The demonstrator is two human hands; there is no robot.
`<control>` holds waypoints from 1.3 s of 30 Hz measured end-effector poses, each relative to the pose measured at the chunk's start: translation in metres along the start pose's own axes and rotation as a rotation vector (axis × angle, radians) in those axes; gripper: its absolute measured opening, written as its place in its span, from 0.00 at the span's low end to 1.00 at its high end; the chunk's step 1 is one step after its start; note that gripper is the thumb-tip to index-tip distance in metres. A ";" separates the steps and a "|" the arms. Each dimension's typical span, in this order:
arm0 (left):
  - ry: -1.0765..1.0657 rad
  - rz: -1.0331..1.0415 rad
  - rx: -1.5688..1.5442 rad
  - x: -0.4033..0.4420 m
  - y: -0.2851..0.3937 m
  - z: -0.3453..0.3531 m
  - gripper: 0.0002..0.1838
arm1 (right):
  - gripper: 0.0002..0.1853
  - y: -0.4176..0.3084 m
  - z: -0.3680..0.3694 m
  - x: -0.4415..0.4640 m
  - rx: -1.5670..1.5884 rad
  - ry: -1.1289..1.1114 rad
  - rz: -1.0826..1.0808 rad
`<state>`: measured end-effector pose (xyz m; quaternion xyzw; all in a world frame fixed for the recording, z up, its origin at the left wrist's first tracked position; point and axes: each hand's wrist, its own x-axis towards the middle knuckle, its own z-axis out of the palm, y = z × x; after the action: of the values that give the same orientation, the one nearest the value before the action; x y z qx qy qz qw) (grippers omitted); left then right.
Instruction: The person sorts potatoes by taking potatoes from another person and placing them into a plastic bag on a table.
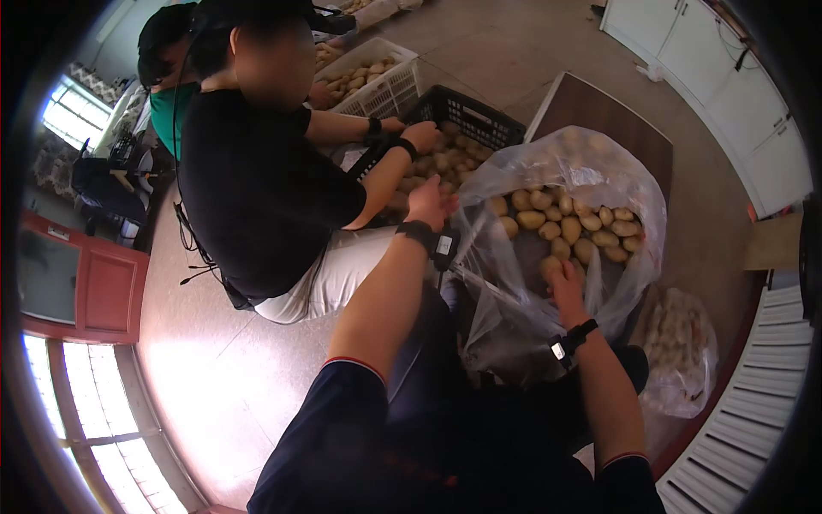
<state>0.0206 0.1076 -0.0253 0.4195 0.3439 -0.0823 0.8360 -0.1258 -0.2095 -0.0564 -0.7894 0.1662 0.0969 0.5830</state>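
Observation:
My right hand (567, 289) reaches inside a clear plastic bag (629, 163), its fingers closed around a potato (550, 266). Several more potatoes (591, 222) lie together in the bag beyond that hand. My left hand (431, 204) is at the near edge of a black crate (479, 117) full of potatoes (445, 163). Its fingers are stretched out and I see nothing held in them. Part of the crate is hidden by my left hand and a co-worker's arms.
A co-worker in a black shirt (265, 188) sits close on my left, both hands over the crate. Behind is another person in green (164, 116). A white crate of potatoes (394, 81) stands farther back. A filled plastic bag (681, 351) lies at right, near a radiator (736, 420).

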 end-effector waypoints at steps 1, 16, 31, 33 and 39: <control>-0.063 0.022 0.094 -0.011 -0.003 0.008 0.21 | 0.20 -0.019 -0.005 -0.005 0.154 -0.044 0.129; -0.727 -0.258 0.870 -0.074 -0.049 0.060 0.23 | 0.21 -0.071 0.045 -0.012 0.320 -0.274 -0.052; -0.524 -0.142 0.515 -0.047 -0.032 0.048 0.17 | 0.16 -0.007 0.016 -0.003 -0.407 0.032 -0.304; -0.476 -0.129 0.457 -0.035 -0.027 0.040 0.17 | 0.17 -0.002 0.008 -0.005 -0.509 0.136 -0.306; -0.291 -0.038 0.131 -0.014 -0.010 0.023 0.18 | 0.20 -0.005 -0.011 -0.015 -0.689 0.229 -0.260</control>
<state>0.0177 0.0817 -0.0130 0.4501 0.2208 -0.1801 0.8463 -0.1380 -0.2160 -0.0432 -0.9592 0.0865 -0.0163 0.2687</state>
